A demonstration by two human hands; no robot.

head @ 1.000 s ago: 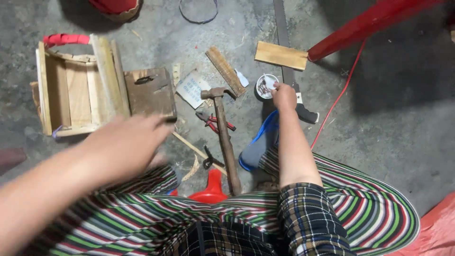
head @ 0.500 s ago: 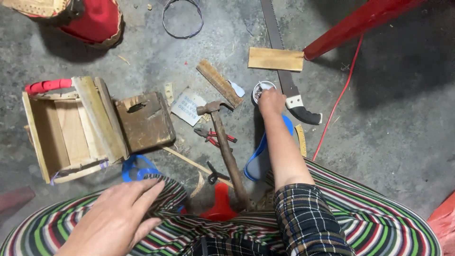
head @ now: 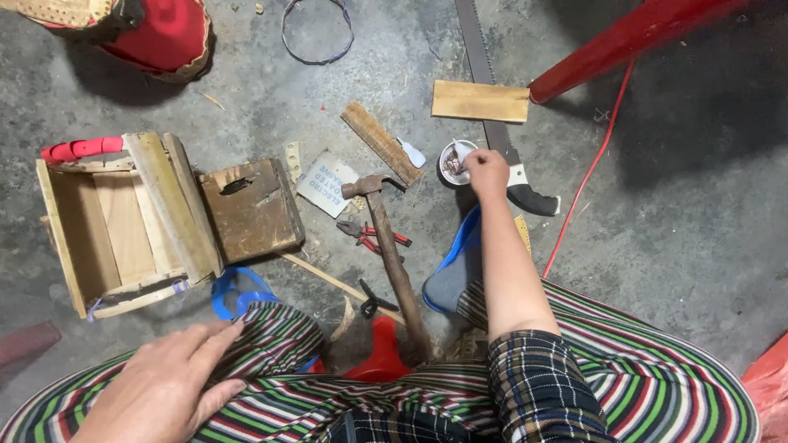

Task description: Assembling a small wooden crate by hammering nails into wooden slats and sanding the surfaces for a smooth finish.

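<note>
Since the earlier frame the left hand [head: 168,385] has drawn back from over the wooden crate to lie flat and released, fingers spread, on the striped trouser leg [head: 271,394]; the right hand [head: 486,171] stays stretched out on the concrete floor [head: 673,213], fingertips pinched into the small white cup [head: 453,160] of nails, just beside the saw handle [head: 529,195]; hammer [head: 392,246] and red pliers [head: 373,236] lie between the hands; the wooden crate [head: 123,221] sits left
</note>
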